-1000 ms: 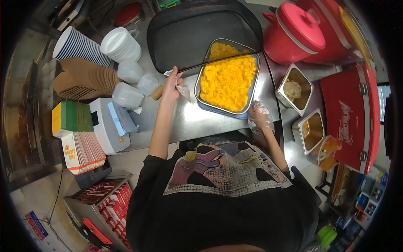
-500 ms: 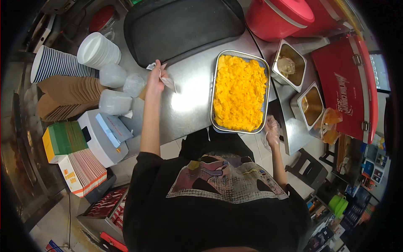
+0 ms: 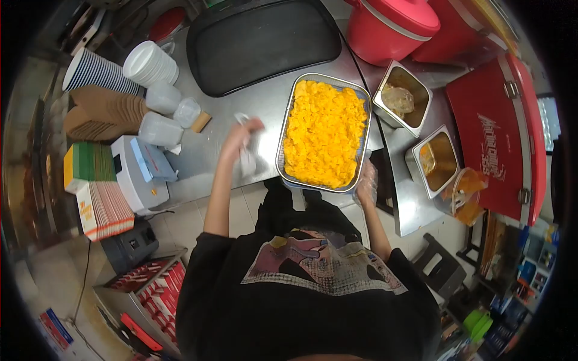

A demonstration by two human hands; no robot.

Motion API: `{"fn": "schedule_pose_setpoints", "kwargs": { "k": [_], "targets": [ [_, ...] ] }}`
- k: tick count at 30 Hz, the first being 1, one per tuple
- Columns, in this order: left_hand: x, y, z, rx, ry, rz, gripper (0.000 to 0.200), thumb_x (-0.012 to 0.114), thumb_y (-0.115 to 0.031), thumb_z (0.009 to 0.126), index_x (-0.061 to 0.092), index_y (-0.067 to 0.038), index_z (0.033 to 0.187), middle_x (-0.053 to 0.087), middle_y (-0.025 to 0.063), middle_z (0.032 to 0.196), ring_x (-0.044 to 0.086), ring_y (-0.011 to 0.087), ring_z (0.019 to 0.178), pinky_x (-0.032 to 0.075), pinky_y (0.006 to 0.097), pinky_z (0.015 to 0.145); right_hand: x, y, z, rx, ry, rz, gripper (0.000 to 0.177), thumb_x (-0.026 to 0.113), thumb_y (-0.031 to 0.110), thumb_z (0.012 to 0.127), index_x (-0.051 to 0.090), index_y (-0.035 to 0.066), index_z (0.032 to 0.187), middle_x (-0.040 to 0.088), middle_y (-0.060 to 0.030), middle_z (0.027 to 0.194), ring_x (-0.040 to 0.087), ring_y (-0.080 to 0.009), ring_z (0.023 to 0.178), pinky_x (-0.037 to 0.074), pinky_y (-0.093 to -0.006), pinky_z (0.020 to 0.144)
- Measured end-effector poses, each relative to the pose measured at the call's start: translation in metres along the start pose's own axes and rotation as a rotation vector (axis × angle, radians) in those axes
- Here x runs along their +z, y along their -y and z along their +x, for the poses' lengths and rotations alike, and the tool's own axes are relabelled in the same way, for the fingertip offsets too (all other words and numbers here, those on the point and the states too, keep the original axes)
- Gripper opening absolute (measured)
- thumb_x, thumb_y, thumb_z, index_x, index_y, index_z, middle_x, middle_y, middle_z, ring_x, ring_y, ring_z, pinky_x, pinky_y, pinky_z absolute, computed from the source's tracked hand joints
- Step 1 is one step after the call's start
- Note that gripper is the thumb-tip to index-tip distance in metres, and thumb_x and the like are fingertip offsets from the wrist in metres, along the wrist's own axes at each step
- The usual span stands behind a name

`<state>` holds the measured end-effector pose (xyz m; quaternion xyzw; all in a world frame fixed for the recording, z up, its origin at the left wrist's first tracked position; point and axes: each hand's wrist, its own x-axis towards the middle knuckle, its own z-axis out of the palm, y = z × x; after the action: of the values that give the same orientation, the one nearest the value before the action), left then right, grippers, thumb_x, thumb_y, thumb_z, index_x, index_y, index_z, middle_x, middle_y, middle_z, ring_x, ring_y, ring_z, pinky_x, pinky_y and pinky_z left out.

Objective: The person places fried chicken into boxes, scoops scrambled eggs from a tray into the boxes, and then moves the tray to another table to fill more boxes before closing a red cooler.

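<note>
A metal tray (image 3: 279, 150) lined with mesh holds a thick layer of yellow, chunky food (image 3: 325, 132). It sits at the steel table's front edge. My right hand (image 3: 366, 185), in a clear plastic glove, is closed at the tray's lower right side, with its fingertips partly hidden by the rim. To the left of the tray, my bare left hand (image 3: 239, 139) is blurred by motion over the table. Its fingers pinch a thin, whitish, tissue-like sheet (image 3: 247, 161), which hangs down.
A black tray (image 3: 265, 45) lies at the back. Paper cups (image 3: 99, 72), white lids (image 3: 150, 63) and plastic tubs (image 3: 161, 129) stand left. On the right are steel containers (image 3: 402, 114), a red bucket (image 3: 391, 30) and a red cooler (image 3: 497, 138). A dark stool (image 3: 439, 268) stands below.
My left hand has moved right and nearer the table's front edge with the whitish sheet. My right hand has come closer against the tray's side. The whole view has shifted slightly.
</note>
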<state>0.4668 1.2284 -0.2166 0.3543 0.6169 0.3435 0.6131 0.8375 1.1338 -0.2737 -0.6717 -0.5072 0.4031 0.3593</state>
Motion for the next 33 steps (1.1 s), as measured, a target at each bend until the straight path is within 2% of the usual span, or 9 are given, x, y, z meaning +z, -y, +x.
{"fn": "schedule_pose_setpoints", "kwargs": {
  "k": [1, 3, 9, 13, 15, 20, 24, 29, 33],
  "targets": [
    [0.015, 0.006, -0.020, -0.015, 0.096, 0.254, 0.034, 0.045, -0.029, 0.086, 0.061, 0.000, 0.093, 0.065, 0.0101, 0.086, 0.059, 0.0173, 0.072, 0.045, 0.0277, 0.071, -0.005, 0.055, -0.004, 0.120, 0.000, 0.083, 0.038, 0.037, 0.025, 0.093, 0.047, -0.002, 0.117, 0.056, -0.0167, 0.104, 0.053, -0.0234, 0.096, 0.040, -0.0322, 0.084],
    [0.041, 0.019, -0.054, -0.141, 0.232, 0.632, 0.043, 0.045, -0.035, 0.085, 0.061, 0.005, 0.091, 0.065, 0.0117, 0.079, 0.060, 0.0209, 0.079, 0.043, 0.0295, 0.078, 0.007, -0.008, 0.008, -0.067, -0.049, 0.173, 0.036, 0.038, 0.024, 0.092, 0.049, -0.003, 0.112, 0.058, -0.0183, 0.095, 0.055, -0.0237, 0.087, 0.042, -0.0317, 0.077],
    [0.078, 0.057, -0.100, -0.110, 0.004, 0.350, 0.050, 0.041, -0.043, 0.088, 0.058, 0.002, 0.098, 0.064, 0.0120, 0.092, 0.060, 0.0216, 0.077, 0.044, 0.0348, 0.072, -0.028, 0.031, -0.002, 0.006, 0.089, -0.159, 0.036, 0.038, 0.028, 0.091, 0.055, -0.002, 0.100, 0.058, -0.0189, 0.094, 0.054, -0.0222, 0.085, 0.041, -0.0322, 0.075],
    [0.098, 0.071, -0.100, -0.374, 0.057, -0.037, 0.056, 0.036, -0.051, 0.088, 0.049, -0.002, 0.112, 0.060, 0.0034, 0.086, 0.054, 0.0115, 0.068, 0.043, 0.0260, 0.057, -0.028, -0.004, 0.019, 0.310, 0.114, 0.328, 0.048, 0.035, 0.041, 0.091, 0.049, 0.001, 0.115, 0.053, -0.0116, 0.108, 0.048, -0.0190, 0.100, 0.036, -0.0309, 0.088],
    [0.117, 0.061, -0.110, -0.344, -0.007, -0.120, 0.047, 0.046, -0.051, 0.084, 0.056, -0.008, 0.098, 0.043, -0.0078, 0.060, 0.033, 0.0024, 0.048, 0.028, 0.0209, 0.041, -0.033, 0.008, 0.032, 0.278, 0.261, 0.462, 0.049, 0.038, 0.038, 0.091, 0.041, 0.002, 0.124, 0.048, -0.0080, 0.117, 0.044, -0.0168, 0.106, 0.033, -0.0281, 0.092],
    [0.114, 0.093, -0.107, -0.193, 0.115, -0.290, 0.037, 0.048, -0.048, 0.082, 0.057, -0.016, 0.067, 0.045, -0.0073, 0.057, 0.039, 0.0054, 0.050, 0.031, 0.0203, 0.044, -0.033, 0.025, 0.020, -0.070, 0.400, 0.189, 0.043, 0.045, 0.029, 0.088, 0.044, -0.001, 0.119, 0.051, -0.0081, 0.108, 0.050, -0.0166, 0.093, 0.041, -0.0295, 0.079],
    [0.103, 0.117, -0.104, -0.179, 0.136, -0.115, 0.066, 0.020, -0.065, 0.083, 0.054, -0.010, 0.076, 0.041, -0.0013, 0.062, 0.039, 0.0134, 0.057, 0.039, 0.0287, 0.054, -0.015, 0.032, 0.015, -0.141, 0.441, 0.096, 0.041, 0.045, 0.028, 0.088, 0.046, -0.002, 0.116, 0.052, -0.0079, 0.104, 0.050, -0.0163, 0.090, 0.041, -0.0296, 0.076],
    [0.104, 0.101, -0.191, -0.101, -0.007, -0.141, 0.070, 0.014, -0.062, 0.086, 0.055, -0.006, 0.092, 0.042, 0.0009, 0.061, 0.036, 0.0137, 0.053, 0.037, 0.0298, 0.051, -0.012, 0.048, 0.000, -0.188, 0.521, 0.022, 0.037, 0.046, 0.027, 0.088, 0.048, -0.002, 0.112, 0.053, -0.0076, 0.099, 0.050, -0.0158, 0.087, 0.042, -0.0298, 0.073],
    [0.071, 0.179, -0.248, -0.064, -0.036, -0.233, 0.074, 0.012, -0.062, 0.085, 0.052, -0.003, 0.107, 0.045, 0.0024, 0.064, 0.036, 0.0131, 0.051, 0.035, 0.0293, 0.048, 0.035, 0.056, -0.040, -0.229, 0.626, -0.029, 0.035, 0.046, 0.025, 0.088, 0.050, -0.002, 0.109, 0.054, -0.0074, 0.095, 0.051, -0.0155, 0.084, 0.042, -0.0300, 0.071]
  ]
}}
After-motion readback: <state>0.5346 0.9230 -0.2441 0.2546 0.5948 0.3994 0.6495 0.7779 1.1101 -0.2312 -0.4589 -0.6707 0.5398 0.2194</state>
